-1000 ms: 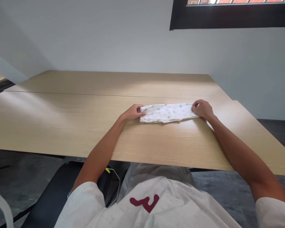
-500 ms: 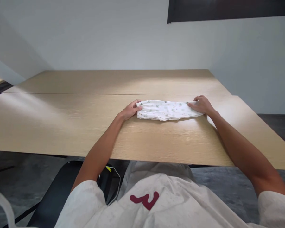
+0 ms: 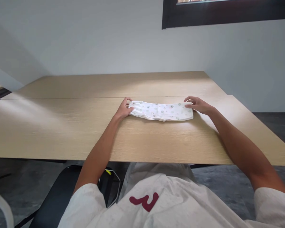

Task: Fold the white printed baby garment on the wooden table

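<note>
A white cloth with small animal prints lies on the wooden table in front of me, folded into a long narrow strip. At its left end is my left hand, thumb over the top and fingers curled behind the edge. My right hand holds the far right corner, its thumb on the fabric and its index finger arched behind. Loose layers show along the cloth's near edge. The undersides of both hands are hidden.
The pale wooden table has a seam running across it. Behind it rises a plain wall with a dark window frame. A black chair and a white cable are below the near edge at left.
The cloth and both hands have shifted left in the view, partly because the camera has turned. The cloth's right end now looks squarer, and my right hand's fingers are more raised.
</note>
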`<action>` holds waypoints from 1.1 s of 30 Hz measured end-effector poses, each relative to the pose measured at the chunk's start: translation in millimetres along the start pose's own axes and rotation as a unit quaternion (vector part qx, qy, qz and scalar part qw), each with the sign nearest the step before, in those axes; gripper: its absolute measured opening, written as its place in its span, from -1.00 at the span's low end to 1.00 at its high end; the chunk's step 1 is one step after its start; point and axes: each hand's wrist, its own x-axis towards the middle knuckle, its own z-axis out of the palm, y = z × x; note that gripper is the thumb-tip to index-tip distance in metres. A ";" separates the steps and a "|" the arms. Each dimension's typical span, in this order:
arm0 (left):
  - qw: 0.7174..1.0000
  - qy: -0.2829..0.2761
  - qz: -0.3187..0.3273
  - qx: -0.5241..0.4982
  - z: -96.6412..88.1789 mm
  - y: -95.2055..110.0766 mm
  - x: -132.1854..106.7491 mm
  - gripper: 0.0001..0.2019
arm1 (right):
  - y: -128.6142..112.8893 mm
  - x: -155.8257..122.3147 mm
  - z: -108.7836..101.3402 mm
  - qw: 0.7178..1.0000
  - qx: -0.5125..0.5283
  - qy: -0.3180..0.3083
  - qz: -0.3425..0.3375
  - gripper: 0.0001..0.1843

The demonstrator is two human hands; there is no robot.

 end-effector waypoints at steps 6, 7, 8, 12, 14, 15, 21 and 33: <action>0.991 -0.133 -0.009 0.005 -12.5 10.3 -3.6 -0.65 | 7.4 -6.4 -15.7 0.992 0.087 -0.057 0.075 -0.44; 0.985 -0.165 -0.038 -0.011 -16.7 11.9 -4.3 -0.61 | 8.0 -7.1 -16.9 0.992 0.088 -0.058 0.071 -0.43; 0.979 -0.191 -0.063 -0.025 -21.1 13.3 -5.0 -0.58 | 8.4 -7.5 -17.4 0.992 0.090 -0.053 0.065 -0.44; 0.966 -0.242 -0.092 -0.019 -35.4 19.0 -8.2 -0.60 | 7.8 -4.7 -13.8 0.998 0.043 0.006 0.048 -0.54; 0.963 -0.255 -0.072 0.037 -36.9 22.0 -9.6 -0.66 | 5.4 -3.2 -11.0 0.999 -0.022 0.023 0.036 -0.60; 0.963 -0.252 -0.053 0.075 -35.7 23.2 -9.9 -0.70 | 3.6 -3.1 -9.9 0.998 -0.051 0.022 0.027 -0.61; 0.936 0.054 0.174 0.301 -5.5 26.2 -9.3 -0.76 | -13.5 -10.7 -9.5 0.934 -0.020 -0.357 0.027 -0.40; 0.897 -0.147 0.204 0.364 81.6 49.1 -60.1 -0.48 | -37.0 -11.0 51.0 0.985 -0.083 -0.054 -0.144 -0.65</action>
